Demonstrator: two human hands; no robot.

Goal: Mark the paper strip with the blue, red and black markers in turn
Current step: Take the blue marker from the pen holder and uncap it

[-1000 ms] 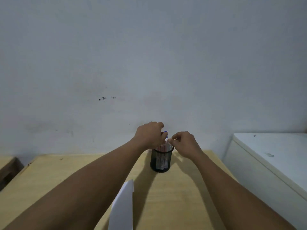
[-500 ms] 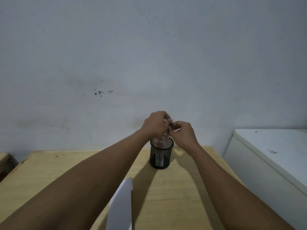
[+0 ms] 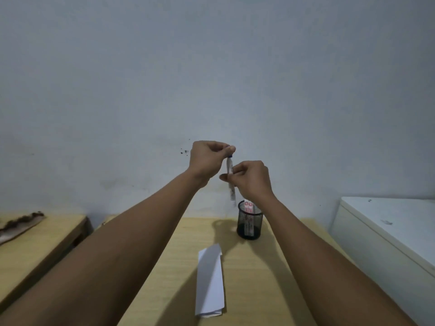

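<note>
Table edges: the wooden table (image 3: 270, 278) runs from the bottom of the view back to the wall (image 3: 211, 67); its far edge lies just behind the pen cup (image 3: 250, 223), and its right edge runs close beside a white cabinet (image 3: 388, 231).
Open room: bare tabletop lies on both sides of the paper strip (image 3: 210, 276) and between the strip and the cup.
Second table: another wooden top (image 3: 35, 245) stands to the left, apart from the first by a dark gap, with a worn, dark-edged object (image 3: 21, 223) on its far end.
Room: a plain pale wall with a few dark specks fills the upper view.
Paper strip: white, folded, lying flat near the middle of the table, pointing away from the person, well below both hands.
Pen cup: black mesh, upright near the far edge, with a red-labelled marker (image 3: 248, 208) standing inside.
Blue marker (image 3: 230, 177): held upright in the air above the cup, clear of its rim.
Left hand (image 3: 207, 158): fingers pinched together on the marker's blue top end.
Right hand (image 3: 250, 180): fingers closed around the marker's white barrel, lower down.
</note>
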